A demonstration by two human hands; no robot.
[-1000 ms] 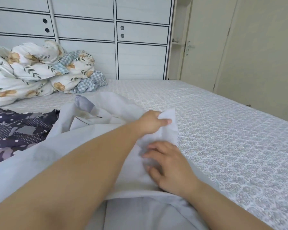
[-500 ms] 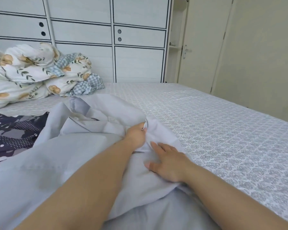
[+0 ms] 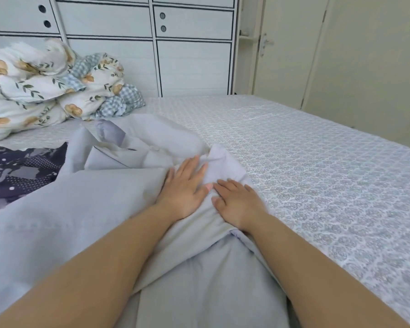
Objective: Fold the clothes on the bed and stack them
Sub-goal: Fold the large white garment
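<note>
A large pale grey garment [image 3: 81,209] lies spread and rumpled across the near left of the bed [image 3: 317,174]. My left hand [image 3: 185,188] lies flat on it with straight fingers, pressing a fold near its far right corner. My right hand [image 3: 239,202] presses flat on the same cloth just to the right, fingertips almost touching the left hand. A dark purple patterned garment [image 3: 17,171] lies partly under the grey one at the left.
A bunched floral and checked quilt [image 3: 52,88] sits at the bed's far left. White cabinets [image 3: 192,65] stand behind the bed, and a cream door [image 3: 291,50] and wall are at the right. The patterned bedsheet stretches to the right.
My left hand let go of the pinched cloth corner and now lies flat on it. The grey cloth has been laid down and both hands press it side by side.
</note>
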